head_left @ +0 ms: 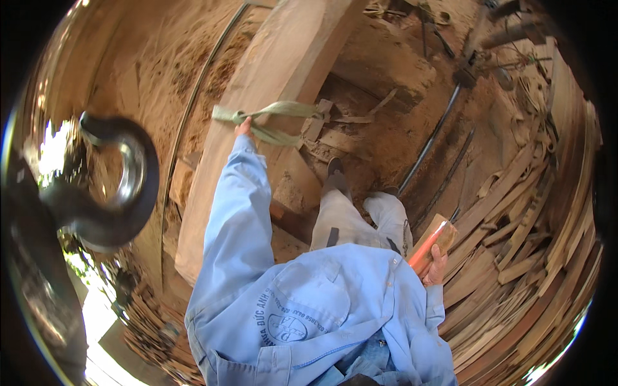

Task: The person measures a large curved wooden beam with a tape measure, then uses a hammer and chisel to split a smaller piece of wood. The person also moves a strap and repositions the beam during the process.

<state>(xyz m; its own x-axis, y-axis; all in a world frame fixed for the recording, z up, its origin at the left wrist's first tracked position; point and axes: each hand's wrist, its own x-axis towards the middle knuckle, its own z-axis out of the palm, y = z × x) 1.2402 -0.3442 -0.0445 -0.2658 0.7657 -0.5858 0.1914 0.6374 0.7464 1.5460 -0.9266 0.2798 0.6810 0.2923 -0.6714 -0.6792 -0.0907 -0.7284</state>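
Note:
A pale green webbing sling (283,109) lies across a large squared timber beam (273,61), its loop reaching past the beam's right side. My left hand (243,128), arm stretched forward, is closed on the sling over the top of the beam. Low at my right side, my right hand (436,265) grips a block-like piece (430,244), orange-red on one face and wood-brown on another; its exact kind is not clear. Close by on the left hangs a big dark metal hook (147,183), apart from both the sling and my hands.
Piled wooden slats and offcuts (515,257) line the right side. A dark metal rod (432,135) slants across the sawdust-covered ground, with machine parts (465,74) at its far end. A long dark cable or bar (193,103) runs left of the beam. Scrap wood (335,122) lies ahead of my feet.

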